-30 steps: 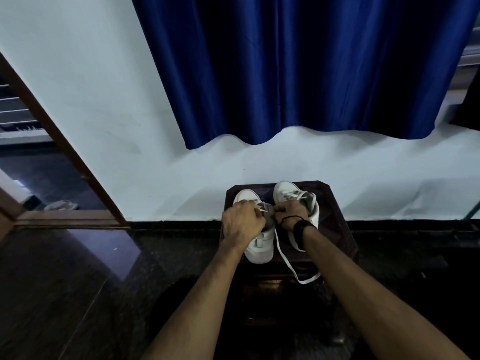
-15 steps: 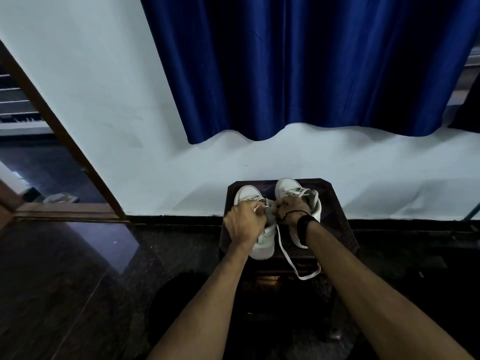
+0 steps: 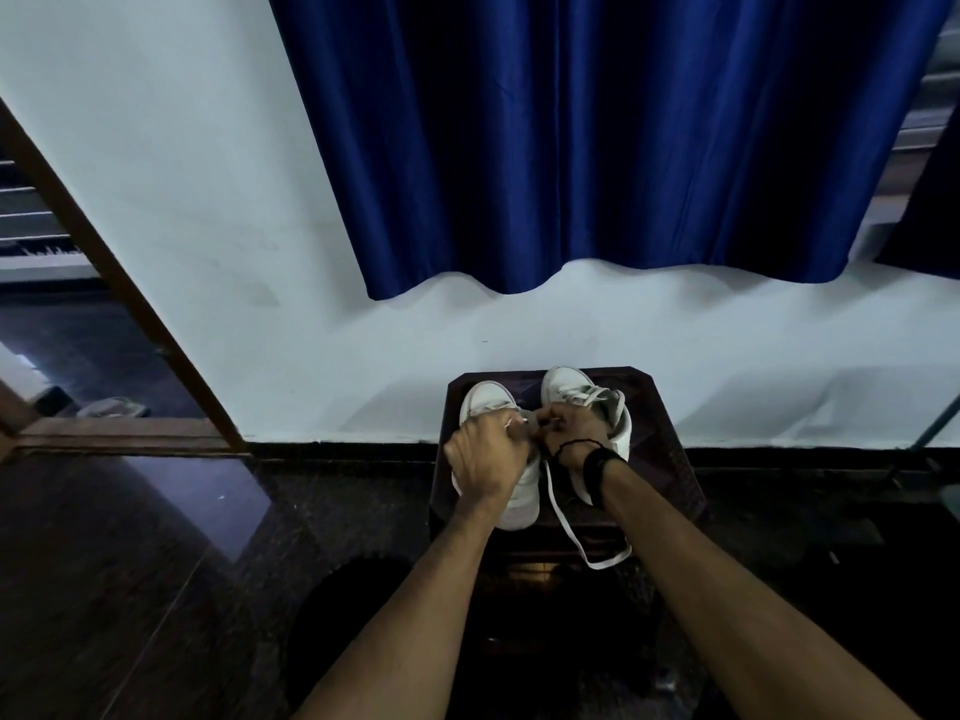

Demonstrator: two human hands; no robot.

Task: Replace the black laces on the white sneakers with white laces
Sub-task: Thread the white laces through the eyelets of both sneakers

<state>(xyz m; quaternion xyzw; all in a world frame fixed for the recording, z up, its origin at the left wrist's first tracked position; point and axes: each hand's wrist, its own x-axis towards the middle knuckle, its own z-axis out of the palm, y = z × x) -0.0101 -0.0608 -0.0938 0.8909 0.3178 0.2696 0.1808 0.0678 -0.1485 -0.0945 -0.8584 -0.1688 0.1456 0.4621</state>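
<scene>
Two white sneakers stand side by side on a dark stool [image 3: 670, 433], toes toward the wall. My left hand [image 3: 485, 454] lies over the left sneaker [image 3: 488, 400] and pinches a white lace end near its eyelets. My right hand [image 3: 571, 433], with a black band on the wrist, pinches the same white lace [image 3: 566, 522] between the two shoes. The lace's loose part hangs down over the stool's front edge in a loop. The right sneaker [image 3: 576, 387] carries white laces. My hands hide the left sneaker's eyelets.
A blue curtain [image 3: 597, 137] hangs on the white wall behind the stool. A brown door frame [image 3: 104, 283] slants at the left, with a sandal [image 3: 111, 407] on the floor beyond it. Dark polished floor [image 3: 156, 563] surrounds the stool.
Both hands have edged slightly farther up the left sneaker and closer together. The hanging lace loop stays over the stool's front edge.
</scene>
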